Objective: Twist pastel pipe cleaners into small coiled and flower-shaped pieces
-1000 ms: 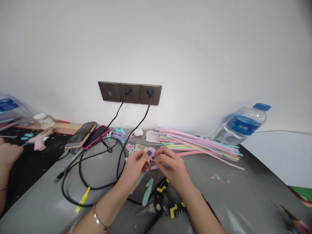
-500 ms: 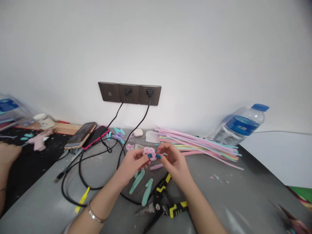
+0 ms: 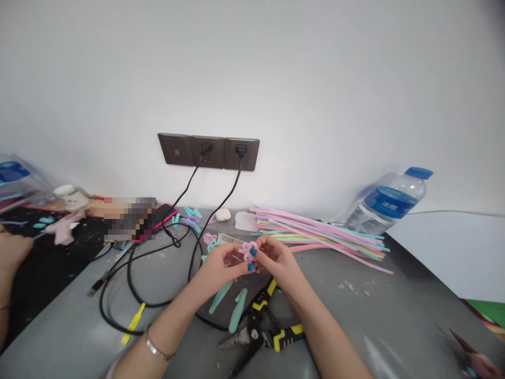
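Between my two hands is a small pink flower shape (image 3: 248, 250) of looped, fuzzy pipe cleaner. My left hand (image 3: 224, 265) pinches it from the left and below, the thumb near its lower edge. From the right, my right hand (image 3: 275, 256) grips it with the thumb on its front. Fingers cover part of the flower. Below my hands lie bent green pipe-cleaner pieces (image 3: 238, 310) and black-and-yellow wire strippers (image 3: 255, 332). Just behind my left hand are a pink looped piece (image 3: 210, 239) and a green looped piece (image 3: 213, 246).
A bundle of pastel pipe cleaners (image 3: 315, 231) lies behind on the right, near a tilted water bottle (image 3: 390, 202). Black cables (image 3: 130, 273) coil at the left, running to wall sockets (image 3: 209, 151). Another person's hand (image 3: 13, 250) is at the far left.
The pink flower has turned in my fingers and moved slightly right and down. My right thumb has shifted onto its front, and my left thumb has dropped lower.
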The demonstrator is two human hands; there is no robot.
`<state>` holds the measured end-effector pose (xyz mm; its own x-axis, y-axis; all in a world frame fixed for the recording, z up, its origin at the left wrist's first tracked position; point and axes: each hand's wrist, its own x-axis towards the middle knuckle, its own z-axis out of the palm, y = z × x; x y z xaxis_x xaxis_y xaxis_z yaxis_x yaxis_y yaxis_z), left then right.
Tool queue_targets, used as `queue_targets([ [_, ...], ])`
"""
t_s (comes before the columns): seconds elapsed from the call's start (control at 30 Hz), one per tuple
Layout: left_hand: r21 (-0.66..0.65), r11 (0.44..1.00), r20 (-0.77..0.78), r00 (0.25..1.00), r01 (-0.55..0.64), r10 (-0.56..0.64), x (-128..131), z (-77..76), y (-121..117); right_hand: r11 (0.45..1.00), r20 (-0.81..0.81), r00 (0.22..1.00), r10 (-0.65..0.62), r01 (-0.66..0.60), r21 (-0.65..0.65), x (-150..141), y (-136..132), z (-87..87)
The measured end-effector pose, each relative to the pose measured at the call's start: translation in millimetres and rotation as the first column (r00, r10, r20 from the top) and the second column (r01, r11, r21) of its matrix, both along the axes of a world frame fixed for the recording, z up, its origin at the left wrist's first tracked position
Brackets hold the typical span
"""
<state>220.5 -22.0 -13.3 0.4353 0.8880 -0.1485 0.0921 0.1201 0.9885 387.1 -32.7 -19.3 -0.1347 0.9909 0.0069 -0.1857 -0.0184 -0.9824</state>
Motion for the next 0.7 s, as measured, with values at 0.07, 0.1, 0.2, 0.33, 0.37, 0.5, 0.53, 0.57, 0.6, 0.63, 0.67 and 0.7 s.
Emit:
queue_targets([
  [0.07, -0.006, 1.0, 0.015, 1.0, 0.018, -0.017, 1, -0.2, -1, 1.0, -0.024, 1.0, 0.002, -0.003, -0.008, 0, 0, -0.8],
  [0.1, -0.011, 1.0, 0.031, 0.999, 0.022, -0.022, 1, 0.6, -2, 1.0, -0.042, 0.999, 0.006, -0.007, -0.018, 0, 0, -0.9],
  [0.2, -0.036, 0.999, 0.085, 0.996, 0.027, -0.024, 0, 4.6, -4, 0.998, -0.113, 0.993, 0.023, -0.029, -0.055, 1, -2, 0.4],
  [0.33, -0.097, 0.995, 0.115, 0.993, 0.002, 0.01, -1, 9.1, -5, 0.996, -0.149, 0.988, 0.031, -0.042, -0.072, 1, -3, 4.6],
  [0.37, -0.111, 0.994, 0.116, 0.993, -0.004, 0.016, -1, 9.6, -5, 0.997, -0.148, 0.989, 0.03, -0.04, -0.064, 1, -3, 5.4],
  [0.5, -0.138, 0.99, 0.13, 0.991, -0.012, 0.03, 0, 10.9, -5, 0.999, -0.144, 0.989, 0.036, -0.038, -0.009, 1, -3, 4.6],
  [0.53, -0.139, 0.99, 0.137, 0.99, -0.012, 0.032, 0, 11.1, -5, 0.999, -0.134, 0.99, 0.04, -0.041, 0.0, 2, -2, 3.5],
  [0.57, -0.14, 0.99, 0.145, 0.989, -0.012, 0.033, 0, 11.2, -5, 0.999, -0.12, 0.992, 0.047, -0.046, 0.005, 2, -2, 2.3],
  [0.6, -0.142, 0.99, 0.15, 0.988, -0.011, 0.033, 0, 11.2, -5, 0.999, -0.105, 0.993, 0.054, -0.053, 0.007, 3, -2, 1.2],
  [0.63, -0.144, 0.99, 0.153, 0.988, -0.01, 0.032, 0, 11.1, -5, 0.998, -0.092, 0.994, 0.063, -0.062, 0.008, 3, -2, 0.3],
  [0.67, -0.143, 0.99, 0.151, 0.988, -0.01, 0.031, -1, 10.9, -5, 0.997, -0.082, 0.994, 0.076, -0.075, 0.006, 4, -2, -0.4],
  [0.7, -0.134, 0.991, 0.144, 0.989, -0.008, 0.027, -1, 10.7, -4, 0.996, -0.077, 0.993, 0.089, -0.089, 0.003, 5, -2, -0.7],
])
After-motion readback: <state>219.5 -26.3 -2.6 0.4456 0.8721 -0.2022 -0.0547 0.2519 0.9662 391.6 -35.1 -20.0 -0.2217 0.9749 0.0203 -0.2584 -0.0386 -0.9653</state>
